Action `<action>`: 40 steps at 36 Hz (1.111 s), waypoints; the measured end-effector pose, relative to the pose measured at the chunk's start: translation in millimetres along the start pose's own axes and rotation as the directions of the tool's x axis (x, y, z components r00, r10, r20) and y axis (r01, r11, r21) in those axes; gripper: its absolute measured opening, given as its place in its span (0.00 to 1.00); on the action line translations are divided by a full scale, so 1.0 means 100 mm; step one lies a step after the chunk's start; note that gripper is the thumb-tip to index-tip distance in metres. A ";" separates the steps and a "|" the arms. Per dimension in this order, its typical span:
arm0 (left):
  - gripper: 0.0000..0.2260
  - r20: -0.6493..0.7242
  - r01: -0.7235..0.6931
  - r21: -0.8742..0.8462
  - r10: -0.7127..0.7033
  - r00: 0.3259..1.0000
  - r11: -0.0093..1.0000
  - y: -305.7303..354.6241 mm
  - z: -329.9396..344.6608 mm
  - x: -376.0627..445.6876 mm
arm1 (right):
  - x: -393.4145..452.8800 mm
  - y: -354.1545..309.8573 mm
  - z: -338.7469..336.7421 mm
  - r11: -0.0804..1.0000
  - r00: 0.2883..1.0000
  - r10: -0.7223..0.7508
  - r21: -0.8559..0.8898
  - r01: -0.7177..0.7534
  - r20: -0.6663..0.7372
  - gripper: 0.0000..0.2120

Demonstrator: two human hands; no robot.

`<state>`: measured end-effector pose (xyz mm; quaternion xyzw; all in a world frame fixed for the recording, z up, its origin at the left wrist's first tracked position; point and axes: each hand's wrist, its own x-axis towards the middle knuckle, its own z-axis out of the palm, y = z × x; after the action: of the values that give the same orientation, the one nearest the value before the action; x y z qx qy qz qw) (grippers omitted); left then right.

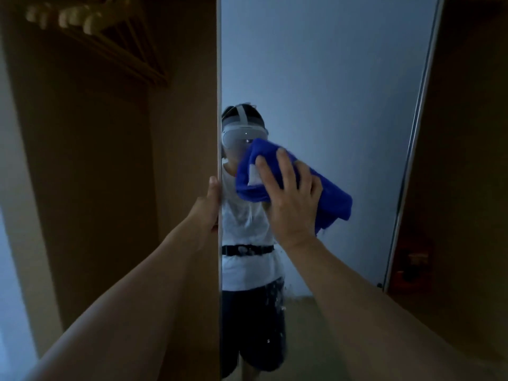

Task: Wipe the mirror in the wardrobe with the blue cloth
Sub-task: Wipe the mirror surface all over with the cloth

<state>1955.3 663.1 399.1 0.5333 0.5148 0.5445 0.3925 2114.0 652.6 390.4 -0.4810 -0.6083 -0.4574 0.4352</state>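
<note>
A tall mirror (pixel 343 86) fills the middle of the view on an open wardrobe door, seen nearly face on. My right hand (pixel 291 199) lies flat with spread fingers on the bunched blue cloth (pixel 277 174) and presses it against the glass at about mid height. My left hand (pixel 210 207) holds the door's left edge, thumb on the near side and fingers hidden behind the edge. Water droplets and smears (pixel 280 295) show on the lower glass. The mirror reflects a person in a white shirt and dark shorts.
The wardrobe's dark brown interior (pixel 96 188) opens to the left, with wooden hangers (pixel 90 26) on a rail at the top left. A brown panel (pixel 467 160) stands right of the mirror's metal frame. The room is dim.
</note>
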 end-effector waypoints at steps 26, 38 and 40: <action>0.39 -0.146 0.108 0.085 -0.095 0.985 0.991 0.04 0.09 0.03 | -1.37 -0.18 0.12 0.908 0.851 -0.418 0.175 0.381 0.318 0.31; 0.38 -0.134 0.054 0.105 -0.040 0.990 0.993 0.03 0.10 0.04 | -0.84 0.06 -0.02 0.813 0.768 -0.580 0.147 0.563 0.270 0.29; 0.34 -0.119 0.023 0.105 -0.010 0.993 0.994 0.01 0.10 0.06 | -0.53 0.11 -0.09 0.870 0.837 -0.491 0.098 0.482 0.240 0.28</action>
<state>1964.1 669.8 400.1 0.5159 0.5698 0.5437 0.3370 2133.6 635.1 342.6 -0.3585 -0.7693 -0.4762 0.2299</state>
